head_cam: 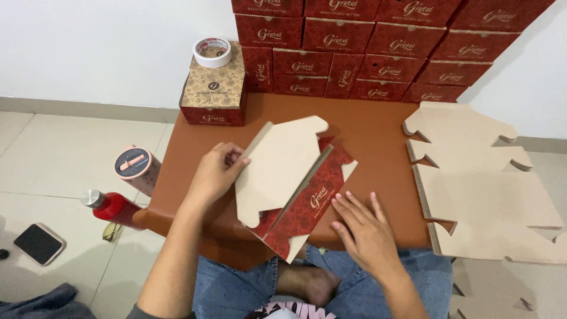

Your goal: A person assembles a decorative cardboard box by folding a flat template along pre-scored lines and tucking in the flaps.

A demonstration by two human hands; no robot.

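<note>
My right hand [363, 227] flat, fingers spread, pressing red printed panel of box blank [295, 189] on brown table [378, 127]. My left hand [215, 171] pinching raised plain-brown flap. Right: stack of unfolded blanks [484, 195]. Far: red box wall [378, 47]; white tape roll [212, 52] atop kraft-lidded box [214, 88].

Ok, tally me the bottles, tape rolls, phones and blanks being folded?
Bottles: 2 (red bottle, pink bottle)
Tape roll: 1
Phone: 1
Blank being folded: 1
Total: 5
</note>
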